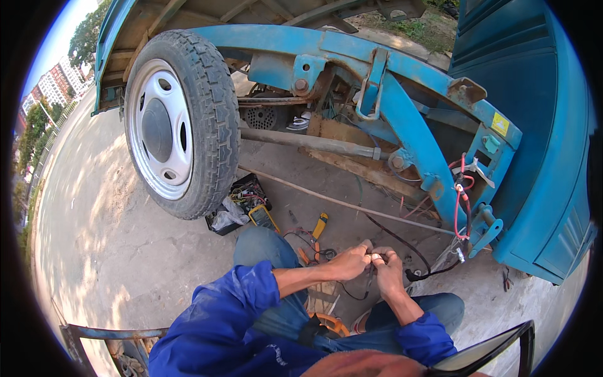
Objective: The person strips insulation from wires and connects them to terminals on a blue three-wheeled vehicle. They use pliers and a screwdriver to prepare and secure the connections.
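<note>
My left hand (349, 262) and my right hand (389, 271) meet in front of my knees, above the ground. Fingers and thumbs of both are pinched together at the tips. From between them a thin dark wire (368, 288) hangs and curls downward; its end at my fingertips is too small and covered to make out. Just right of my right hand, a thicker black cable (402, 241) runs down from the blue vehicle frame to a black plug-like end (414, 275). Left of my left hand lie a yellow-handled tool (321, 225) and orange-handled pliers (304, 256).
A wheel (217, 119) stands at the left under the blue frame (402, 116). Beside it sits a black toolbox (233, 227) with wires, a plastic bag and a yellow-edged meter (264, 217). Red wires (461, 200) hang at the right. Small pliers (507, 278) lie far right.
</note>
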A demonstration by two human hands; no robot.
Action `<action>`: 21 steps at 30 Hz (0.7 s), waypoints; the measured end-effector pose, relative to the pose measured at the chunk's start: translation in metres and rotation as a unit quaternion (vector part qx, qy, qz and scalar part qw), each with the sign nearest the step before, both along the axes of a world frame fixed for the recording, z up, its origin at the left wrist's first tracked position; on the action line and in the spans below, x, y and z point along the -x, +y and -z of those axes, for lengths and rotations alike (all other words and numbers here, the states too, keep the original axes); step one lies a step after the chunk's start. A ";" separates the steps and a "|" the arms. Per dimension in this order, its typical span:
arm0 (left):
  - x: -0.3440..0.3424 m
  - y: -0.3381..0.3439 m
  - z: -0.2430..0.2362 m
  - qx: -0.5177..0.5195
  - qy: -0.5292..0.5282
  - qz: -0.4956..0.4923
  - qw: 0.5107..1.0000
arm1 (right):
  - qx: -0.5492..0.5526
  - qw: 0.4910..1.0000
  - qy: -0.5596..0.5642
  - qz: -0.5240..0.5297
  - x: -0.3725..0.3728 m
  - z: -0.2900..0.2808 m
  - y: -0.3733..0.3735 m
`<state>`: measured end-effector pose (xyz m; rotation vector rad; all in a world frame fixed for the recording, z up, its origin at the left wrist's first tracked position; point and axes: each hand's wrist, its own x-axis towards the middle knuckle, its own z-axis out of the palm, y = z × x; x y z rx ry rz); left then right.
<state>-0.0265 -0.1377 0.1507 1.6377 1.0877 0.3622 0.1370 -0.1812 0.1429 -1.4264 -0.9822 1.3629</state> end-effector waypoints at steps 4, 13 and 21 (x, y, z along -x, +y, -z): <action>-0.009 0.004 0.006 0.035 -0.016 -0.029 0.999 | 0.009 1.000 -0.017 0.010 0.000 -0.001 0.009; -0.016 0.003 0.011 0.028 -0.007 -0.033 0.999 | 0.003 0.998 0.049 0.041 -0.004 0.003 0.004; -0.012 0.000 0.002 0.050 -0.021 -0.038 0.998 | -0.014 0.999 -0.031 0.026 -0.002 0.004 0.004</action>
